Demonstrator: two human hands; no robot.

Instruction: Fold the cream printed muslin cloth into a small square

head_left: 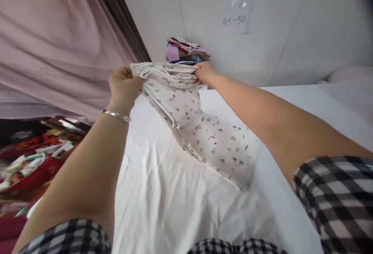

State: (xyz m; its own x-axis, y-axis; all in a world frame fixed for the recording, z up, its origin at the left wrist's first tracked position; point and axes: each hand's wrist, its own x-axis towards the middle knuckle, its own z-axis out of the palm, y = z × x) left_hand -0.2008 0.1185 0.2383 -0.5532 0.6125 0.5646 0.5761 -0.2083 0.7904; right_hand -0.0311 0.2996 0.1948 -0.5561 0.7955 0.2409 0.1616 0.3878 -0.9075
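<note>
A white cloth with small grey-brown printed motifs (215, 137) stretches between my two hands, its upper edge raised and gathered in folds. My left hand (125, 87), with a silver bangle at the wrist, grips the upper left corner between thumb and fingers. At the upper right edge, my right hand (204, 74) is closed on the same cloth, its fingertips partly hidden by the folds. Several layers show along the cloth's left side. Its lower part lies over the white sheet (157, 192) on the table.
Folded clothes (186, 51) are piled at the table's back edge by the wall. A paper (236, 18) marked "45-50" hangs on that wall. Pink fabric (58, 32) drapes at the left, above red bags (37, 176) of coloured items.
</note>
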